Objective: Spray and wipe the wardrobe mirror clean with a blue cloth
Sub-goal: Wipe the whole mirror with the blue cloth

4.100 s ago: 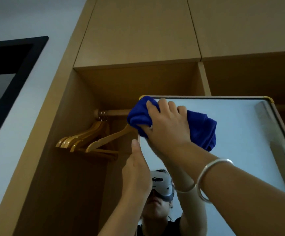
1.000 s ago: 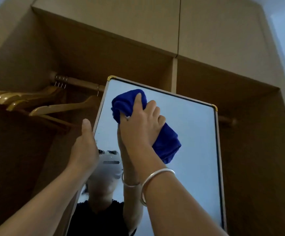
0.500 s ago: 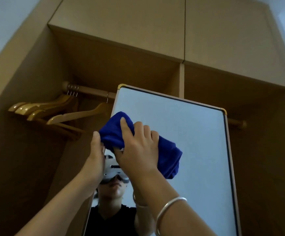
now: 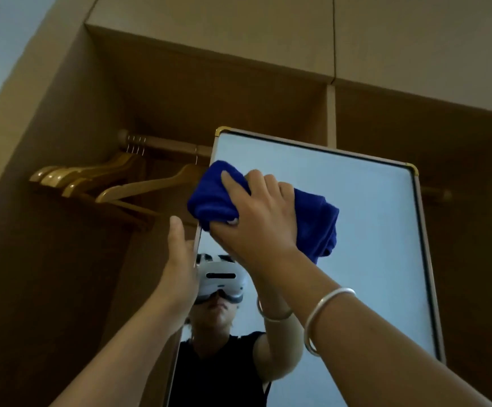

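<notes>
Blue cloth, bunched in my right hand, whose grip is curled round it, is pressed against the glass at the left edge of the wardrobe mirror, a little below its top left corner. My left hand lies with its fingers straight along that same left edge, steadying the frame and holding nothing. No spray bottle shows, so I judge the spraying done and the wiping in hand, with the right side and lower glass left.
</notes>
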A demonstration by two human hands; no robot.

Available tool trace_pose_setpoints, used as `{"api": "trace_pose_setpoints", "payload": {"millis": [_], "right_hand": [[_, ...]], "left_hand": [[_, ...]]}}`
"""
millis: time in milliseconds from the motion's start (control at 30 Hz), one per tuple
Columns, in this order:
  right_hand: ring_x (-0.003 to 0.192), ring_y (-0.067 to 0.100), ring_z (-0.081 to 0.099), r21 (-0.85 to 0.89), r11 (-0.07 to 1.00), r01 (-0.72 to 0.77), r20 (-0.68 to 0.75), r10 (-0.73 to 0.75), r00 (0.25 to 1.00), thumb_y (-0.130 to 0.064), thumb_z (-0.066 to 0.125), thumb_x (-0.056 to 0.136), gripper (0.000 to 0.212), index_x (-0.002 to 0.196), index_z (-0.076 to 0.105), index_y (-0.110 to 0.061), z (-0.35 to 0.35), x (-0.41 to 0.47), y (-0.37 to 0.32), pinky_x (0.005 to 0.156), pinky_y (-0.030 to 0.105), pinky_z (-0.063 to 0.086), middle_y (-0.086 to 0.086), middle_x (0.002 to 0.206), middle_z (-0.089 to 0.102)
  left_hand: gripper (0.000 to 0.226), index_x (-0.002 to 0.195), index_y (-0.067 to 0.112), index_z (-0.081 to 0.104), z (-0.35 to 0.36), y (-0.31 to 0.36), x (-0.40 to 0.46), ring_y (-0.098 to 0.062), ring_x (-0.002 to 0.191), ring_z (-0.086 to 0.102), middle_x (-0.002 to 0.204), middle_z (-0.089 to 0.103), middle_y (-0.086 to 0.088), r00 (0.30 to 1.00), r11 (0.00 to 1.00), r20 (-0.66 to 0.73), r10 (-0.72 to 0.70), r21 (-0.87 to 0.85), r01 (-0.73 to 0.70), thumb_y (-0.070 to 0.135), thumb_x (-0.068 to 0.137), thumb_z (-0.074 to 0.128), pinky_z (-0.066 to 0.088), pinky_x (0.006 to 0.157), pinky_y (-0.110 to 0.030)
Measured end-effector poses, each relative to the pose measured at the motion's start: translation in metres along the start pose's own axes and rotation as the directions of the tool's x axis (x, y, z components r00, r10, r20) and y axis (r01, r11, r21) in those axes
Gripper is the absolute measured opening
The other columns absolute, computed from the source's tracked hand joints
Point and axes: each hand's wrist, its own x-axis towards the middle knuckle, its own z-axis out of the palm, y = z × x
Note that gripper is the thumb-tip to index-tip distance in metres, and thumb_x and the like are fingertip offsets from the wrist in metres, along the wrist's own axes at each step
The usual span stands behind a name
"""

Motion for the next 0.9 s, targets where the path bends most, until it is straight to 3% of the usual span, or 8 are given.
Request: {"api": "trace_pose_setpoints", "payload": {"millis": [133,267,367,567,600,667,800,900], "right_hand": [[0.080,0.024,0.054,0.073,0.988,0.136,-0.050,-0.133,0.990,-0.059,0.041,0.077,0.063,0.120,0.058,-0.016,0.001,-0.056,-0.011,0.077,0.035,0.030,0.006,0.094,0.060],[0.083,0.020,0.054,0.119,0.885,0.450,-0.074,-0.444,0.893,-0.061,0.059,0.074,0.064,0.122,0.052,-0.019,-0.004,-0.082,0.001,0.081,0.035,0.036,0.003,0.097,0.061],[0.083,0.019,0.056,0.122,0.802,0.585,-0.020,-0.587,0.809,-0.062,0.046,0.078,0.062,0.123,0.051,-0.021,-0.005,-0.062,0.019,0.079,0.035,0.044,0.002,0.097,0.062],[0.082,0.029,0.058,0.120,0.975,0.186,-0.020,-0.185,0.983,-0.057,0.043,0.073,0.064,0.118,0.062,-0.015,-0.001,-0.008,0.016,0.078,0.041,0.044,0.009,0.095,0.061],[0.085,0.029,0.058,0.104,0.987,0.125,-0.019,-0.124,0.992,-0.059,0.043,0.074,0.065,0.119,0.061,-0.016,0.001,-0.005,0.011,0.080,0.041,0.043,0.009,0.097,0.061],[0.085,0.028,0.055,0.086,0.995,0.040,-0.024,-0.038,0.999,-0.061,0.046,0.075,0.064,0.119,0.060,-0.016,0.003,-0.009,0.001,0.081,0.039,0.036,0.009,0.098,0.060],[0.080,0.026,0.055,0.097,0.982,0.162,-0.080,-0.155,0.985,-0.059,0.060,0.071,0.065,0.118,0.061,-0.014,0.003,-0.047,-0.009,0.078,0.037,0.029,0.008,0.093,0.059],[0.079,0.023,0.053,0.102,0.944,0.315,-0.108,-0.304,0.946,-0.057,0.068,0.067,0.066,0.117,0.061,-0.014,-0.001,-0.082,-0.007,0.078,0.036,0.032,0.006,0.091,0.060]], "left_hand": [[0.077,0.098,0.020,0.062,0.004,0.011,-0.015,-0.009,0.076,0.069,0.092,0.072,-0.003,0.999,0.998,0.036,-0.036,-0.055,0.038,0.067,0.088,0.003,0.053,0.059,-0.022],[0.094,0.106,0.009,0.063,-0.010,0.005,-0.031,-0.031,0.094,0.066,0.101,0.072,-0.015,0.974,0.959,0.053,-0.218,-0.173,0.224,0.079,0.079,0.006,0.051,0.067,-0.039],[0.094,0.101,0.008,0.063,-0.012,0.001,-0.033,-0.029,0.096,0.064,0.094,0.074,-0.012,0.967,0.953,0.080,-0.243,-0.167,0.253,0.078,0.080,0.005,0.048,0.072,-0.038],[0.070,0.112,0.020,0.057,-0.009,-0.002,-0.030,-0.013,0.079,0.067,0.073,0.073,-0.007,0.976,0.966,0.012,-0.215,-0.142,0.215,0.067,0.090,0.011,0.046,0.079,-0.036],[0.040,0.116,0.040,0.041,-0.005,0.004,-0.035,-0.010,0.070,0.066,0.064,0.069,-0.003,0.980,0.968,-0.015,-0.196,-0.163,0.191,0.060,0.095,0.014,0.045,0.073,-0.033],[0.035,0.127,0.039,0.031,0.001,0.006,-0.040,-0.006,0.054,0.062,0.058,0.060,0.003,0.982,0.973,-0.057,-0.178,-0.161,0.167,0.051,0.099,0.015,0.040,0.063,-0.027],[0.049,0.112,0.035,0.050,-0.004,0.002,-0.039,0.008,0.072,0.058,0.100,0.067,0.002,0.993,0.987,-0.020,-0.115,-0.120,0.111,0.055,0.096,0.008,0.037,0.077,-0.020],[0.082,0.103,0.018,0.062,-0.013,0.001,-0.038,-0.019,0.091,0.066,0.103,0.071,-0.008,0.973,0.958,0.009,-0.231,-0.174,0.229,0.074,0.083,0.006,0.047,0.071,-0.033]]}}
